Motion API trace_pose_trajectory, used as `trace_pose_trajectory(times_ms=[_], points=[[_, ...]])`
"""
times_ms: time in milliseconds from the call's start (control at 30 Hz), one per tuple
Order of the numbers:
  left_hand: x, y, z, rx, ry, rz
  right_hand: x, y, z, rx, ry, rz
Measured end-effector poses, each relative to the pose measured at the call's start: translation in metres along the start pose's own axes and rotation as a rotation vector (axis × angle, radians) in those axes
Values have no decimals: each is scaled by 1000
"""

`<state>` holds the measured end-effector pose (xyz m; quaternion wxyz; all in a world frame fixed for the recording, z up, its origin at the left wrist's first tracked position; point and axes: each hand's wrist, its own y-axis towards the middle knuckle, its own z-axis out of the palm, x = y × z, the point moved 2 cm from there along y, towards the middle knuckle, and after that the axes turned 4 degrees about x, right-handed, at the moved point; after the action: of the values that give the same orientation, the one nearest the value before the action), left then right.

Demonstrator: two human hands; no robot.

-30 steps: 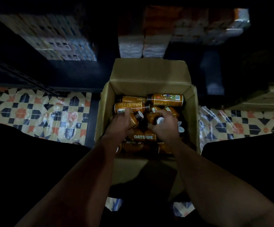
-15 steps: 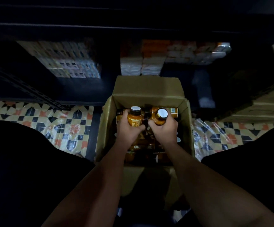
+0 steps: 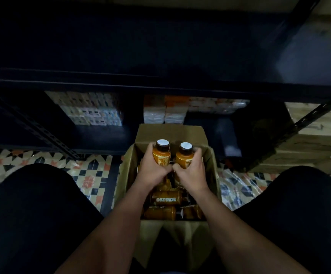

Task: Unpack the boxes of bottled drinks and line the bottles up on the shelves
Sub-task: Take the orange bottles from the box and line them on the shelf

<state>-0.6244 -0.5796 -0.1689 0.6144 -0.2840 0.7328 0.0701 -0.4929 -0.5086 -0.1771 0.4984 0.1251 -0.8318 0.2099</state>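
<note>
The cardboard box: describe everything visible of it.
The cardboard box is plain brown and open-topped, its far flap folded back toward the dark shelf. It stands on the patterned floor between the person's knees. Orange bottles lie jumbled inside, one reading OATSIDE. Both hands hold upright bottles above it.

Access into the cardboard box (image 3: 128,175) was from above only; its four walls and raised far flap closed the sides. Loose bottles (image 3: 167,198) lying flat filled the near half of its floor. The left hand (image 3: 153,171) and right hand (image 3: 190,175), each holding an upright bottle, occupied the far half. Ahead, the dark shelf board (image 3: 160,56) lay bare and open. Below it, stacked packs (image 3: 93,109) blocked the lower bay. Wooden crates (image 3: 317,135) obstructed the right.
</note>
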Motion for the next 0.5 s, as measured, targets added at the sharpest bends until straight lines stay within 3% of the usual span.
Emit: trace_pose_trajectory(times_ms=[167, 500], points=[[-53, -2, -18, -19, 11, 142, 41, -3, -19, 39, 38, -143], [-215, 6, -61, -84, -20, 559, 184, -1, -92, -223, 131, -613]])
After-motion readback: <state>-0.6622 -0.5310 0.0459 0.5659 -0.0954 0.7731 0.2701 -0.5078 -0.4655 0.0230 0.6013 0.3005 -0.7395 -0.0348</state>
